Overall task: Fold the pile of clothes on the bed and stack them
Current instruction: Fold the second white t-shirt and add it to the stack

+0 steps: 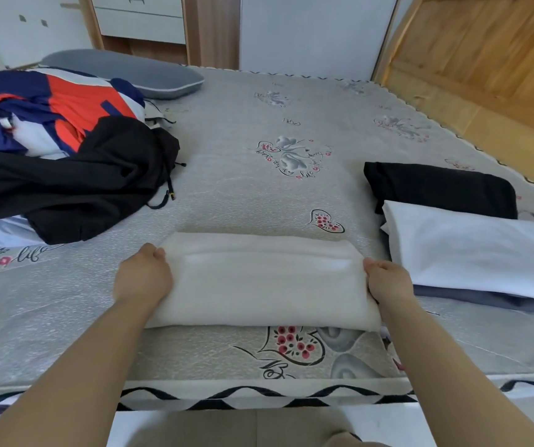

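A folded cream cloth (pixel 259 282) at 6 o'clock on the bed (pixel 259 188) is pinched at its ends by the left hand (pixel 143 275) and right hand (pixel 388 279), with the unfolded pile (pixel 65 150) at 10 o'clock and the stack (pixel 472 240) at 3.

a: where are the arms at?
b: both bare forearms stretched forward, well apart. left hand (pixel 144 275) curled with its grip closed at the far edge, right hand (pixel 388 279) mirroring it, fingers curled and pinching too.
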